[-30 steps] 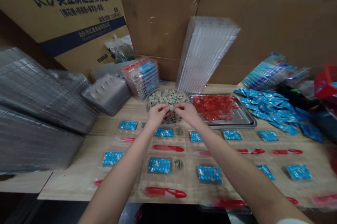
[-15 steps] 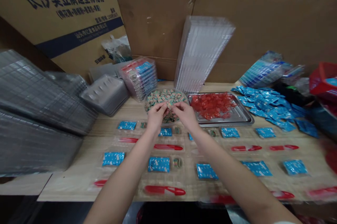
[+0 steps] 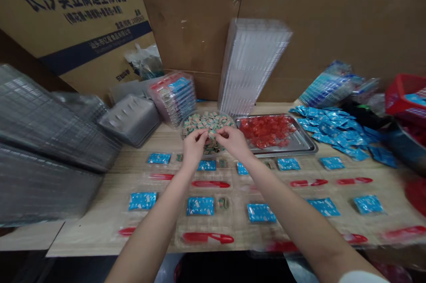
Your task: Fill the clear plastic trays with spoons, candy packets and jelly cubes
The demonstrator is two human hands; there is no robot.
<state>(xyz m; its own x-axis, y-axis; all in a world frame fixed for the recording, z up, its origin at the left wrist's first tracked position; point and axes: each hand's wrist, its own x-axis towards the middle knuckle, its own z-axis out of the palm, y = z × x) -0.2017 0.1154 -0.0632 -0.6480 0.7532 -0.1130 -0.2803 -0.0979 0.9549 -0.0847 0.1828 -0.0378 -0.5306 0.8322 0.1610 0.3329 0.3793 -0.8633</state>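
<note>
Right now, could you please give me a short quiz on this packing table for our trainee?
1. True or false: the metal tray is empty.
2. The left hand and right hand meet over: A) the bowl of small mixed packets; B) the red basket; C) the cardboard box.
3. Fill in: the loose pile of blue packets lies to the tray's ___.
Key: 1 false, it holds red packets. 2 A. 3 right.
</note>
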